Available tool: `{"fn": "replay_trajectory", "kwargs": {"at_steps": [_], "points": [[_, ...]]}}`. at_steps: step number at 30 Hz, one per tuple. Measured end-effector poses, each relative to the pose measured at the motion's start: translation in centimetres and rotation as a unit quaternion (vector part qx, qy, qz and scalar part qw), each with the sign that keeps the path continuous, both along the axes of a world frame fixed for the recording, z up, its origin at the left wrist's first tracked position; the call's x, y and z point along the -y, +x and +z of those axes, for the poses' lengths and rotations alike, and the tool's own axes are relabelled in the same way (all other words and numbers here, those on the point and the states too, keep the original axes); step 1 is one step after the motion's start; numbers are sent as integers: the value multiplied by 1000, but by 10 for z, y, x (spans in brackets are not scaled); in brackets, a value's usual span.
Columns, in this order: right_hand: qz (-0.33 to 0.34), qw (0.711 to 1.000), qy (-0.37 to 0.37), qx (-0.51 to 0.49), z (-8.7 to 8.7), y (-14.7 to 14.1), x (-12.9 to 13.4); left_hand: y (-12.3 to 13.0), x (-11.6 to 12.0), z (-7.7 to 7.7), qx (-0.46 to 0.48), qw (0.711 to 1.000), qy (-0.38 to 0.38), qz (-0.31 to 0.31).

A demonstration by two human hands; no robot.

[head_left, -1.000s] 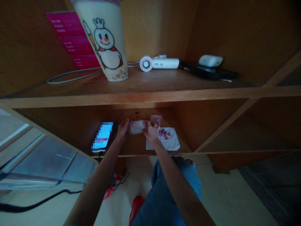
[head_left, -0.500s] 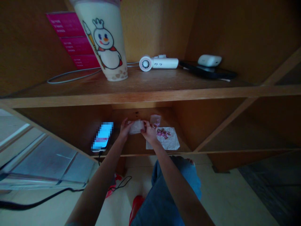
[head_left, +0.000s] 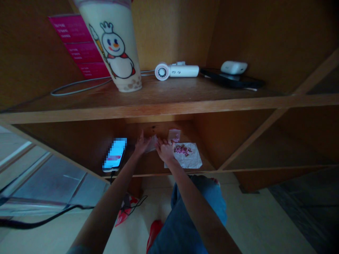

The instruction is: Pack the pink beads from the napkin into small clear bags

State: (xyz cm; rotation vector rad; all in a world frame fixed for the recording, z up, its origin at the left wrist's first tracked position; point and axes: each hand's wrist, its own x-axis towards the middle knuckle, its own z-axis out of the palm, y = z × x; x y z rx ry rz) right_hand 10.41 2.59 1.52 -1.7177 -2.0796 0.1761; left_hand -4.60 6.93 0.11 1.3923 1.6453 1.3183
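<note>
A small translucent plastic bag [head_left: 152, 144] is between my two hands on the lower shelf. My left hand [head_left: 141, 144] holds its left side, with one finger pointing up. My right hand [head_left: 166, 151] has its fingers closed at the bag's right edge. Just right of that hand lies a white tissue [head_left: 194, 158] with a cluster of pink and red beads [head_left: 183, 150] on it. A small clear zip bag [head_left: 174, 134] with some pinkish bits sits behind the tissue.
A lit phone [head_left: 115, 155] on a cable lies to the left. On the upper shelf stand a drink cup [head_left: 116, 53], a white handheld fan [head_left: 177, 71] and a white case [head_left: 234, 67] on a dark flat object [head_left: 227, 79]. The shelf edge [head_left: 159, 110] runs above my hands.
The plastic bag has tilted and looks narrower between my hands. My right hand has shifted slightly left and turned over it, and a left finger has lifted.
</note>
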Motion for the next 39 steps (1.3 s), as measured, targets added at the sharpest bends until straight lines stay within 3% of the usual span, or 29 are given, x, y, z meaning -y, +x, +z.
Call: {"fn": "replay_trajectory", "kwargs": {"at_steps": [4, 11, 17, 24, 33, 39], "points": [[-7, 1000, 19, -8, 2, 8, -2, 2, 3, -1, -196, 979, -47, 3], [-134, 991, 15, -9, 3, 60, -18, 2, 2, -2, -263, 964, -30, 4], [-158, 987, 13, -20, -3, 77, -27, 9, 15, 11, -317, 948, 22, -6], [-155, 988, -3, -16, 0, 75, -25, 20, 28, 18, -362, 922, 65, -124], [-130, 991, -27, -7, 3, 80, -23, 3, 1, 22, -368, 904, 19, -217], [-126, 992, -18, -21, 3, 81, -23, 6, -4, 28, -349, 893, 34, -282]]}}
